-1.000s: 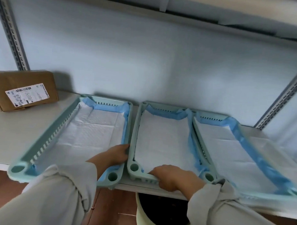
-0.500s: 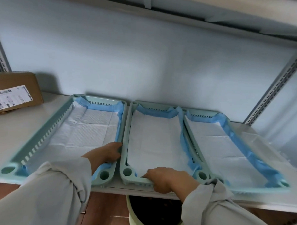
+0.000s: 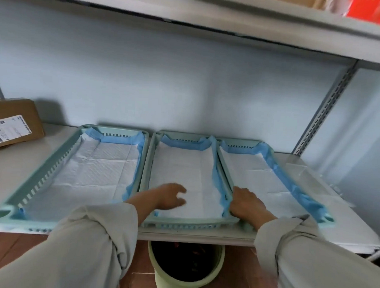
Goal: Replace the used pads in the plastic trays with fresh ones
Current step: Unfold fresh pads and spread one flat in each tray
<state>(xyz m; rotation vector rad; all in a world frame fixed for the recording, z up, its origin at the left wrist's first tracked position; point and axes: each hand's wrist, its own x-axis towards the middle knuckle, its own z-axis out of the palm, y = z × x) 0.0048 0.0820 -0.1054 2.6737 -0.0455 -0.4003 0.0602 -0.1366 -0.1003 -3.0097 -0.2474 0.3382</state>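
Where thin, limp pad (image 3: 184,165) lines middle tray (image 3: 189,221): left hand (image 3: 169,197) loosely spread above it, right hand (image 3: 246,203) resting at blue edge, grip unclear; best pinched at border.

You have three pale green plastic trays side by side on the shelf: the left tray (image 3: 43,177), the middle tray (image 3: 148,164) and the right tray (image 3: 238,142). Each has slotted walls and lies flat. Inside each lies a white quilted pad with blue edges: the left pad (image 3: 93,168), the middle pad (image 3: 188,165), the right pad (image 3: 261,178). The blue edges stand up against the walls.
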